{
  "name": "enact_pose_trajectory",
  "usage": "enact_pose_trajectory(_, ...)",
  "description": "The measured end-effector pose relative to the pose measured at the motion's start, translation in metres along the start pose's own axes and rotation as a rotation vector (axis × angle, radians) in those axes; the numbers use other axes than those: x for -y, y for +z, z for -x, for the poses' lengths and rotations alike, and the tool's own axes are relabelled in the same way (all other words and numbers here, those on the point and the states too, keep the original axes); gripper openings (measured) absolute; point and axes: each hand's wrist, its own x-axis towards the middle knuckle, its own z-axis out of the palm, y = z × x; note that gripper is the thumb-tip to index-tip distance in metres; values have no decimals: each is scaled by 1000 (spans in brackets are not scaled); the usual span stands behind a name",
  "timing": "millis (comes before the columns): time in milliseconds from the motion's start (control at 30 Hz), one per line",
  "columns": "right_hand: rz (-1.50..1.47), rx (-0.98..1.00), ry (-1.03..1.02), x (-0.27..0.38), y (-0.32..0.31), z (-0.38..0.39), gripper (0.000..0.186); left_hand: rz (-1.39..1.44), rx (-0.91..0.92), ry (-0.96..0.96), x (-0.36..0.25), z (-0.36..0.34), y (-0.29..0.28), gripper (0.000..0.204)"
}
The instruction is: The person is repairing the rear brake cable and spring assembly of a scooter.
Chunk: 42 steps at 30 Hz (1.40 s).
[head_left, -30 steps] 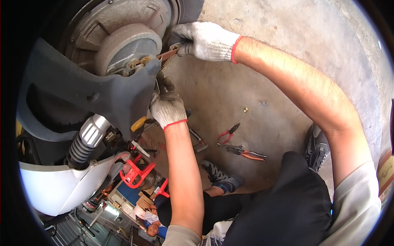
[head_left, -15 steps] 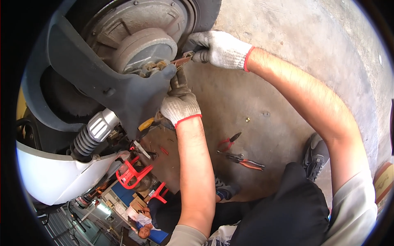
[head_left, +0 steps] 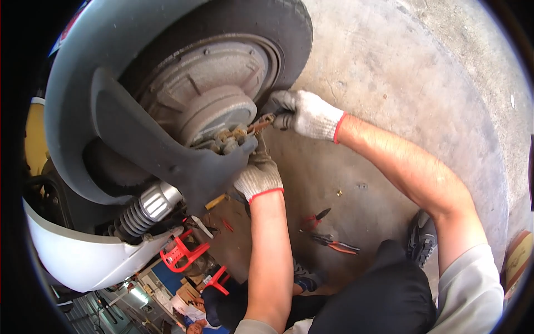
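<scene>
Both my hands wear white knit gloves with grey grip faces and red cuffs. My right hand is closed, thumb and fingers pinching the outer end of a rusty brake lever arm beside the wheel hub. My left hand is just below it, at the edge of a dark plastic cover. Its fingers bend up toward the lever arm, partly hidden by the cover, and what they grip cannot be made out. Dirty, rusty hardware sits between cover and hub.
The tyre and a shock absorber flank the cover. On the concrete floor lie red-handled pliers, orange-handled pliers and a small brass-coloured part. Red plastic stools stand at lower left, with a person behind.
The view has tilted upward, so the wheel and both hands appear lower and more of the tyre shows. My hands remain at the lever arm, with only slight finger movement.
</scene>
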Motion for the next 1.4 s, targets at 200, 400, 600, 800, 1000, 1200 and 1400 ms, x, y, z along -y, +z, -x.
enact_pose_trajectory(200,-107,28,49,-3,-1,4,27,-48,-36,-55,-4,1,-2,44)
enact_pose_trajectory(400,-96,-19,-4,-4,4,0,32,-95,42,-86,-6,4,-2,38)
enact_pose_trajectory(600,45,35,-48,-1,-10,1,36,-89,-7,-74,-10,10,2,39)
enact_pose_trajectory(800,274,13,-93,4,-4,3,38,-102,-71,-94,-9,13,4,52)
enact_pose_trajectory(1000,160,-104,-167,-9,10,2,34,-7,-50,-215,-16,10,2,43)
enact_pose_trajectory(1200,-451,-64,98,-13,20,8,31,-106,-89,-109,-5,16,12,48)
enact_pose_trajectory(1400,-469,-41,55,-13,14,6,26,-190,-105,-63,-7,10,4,41)
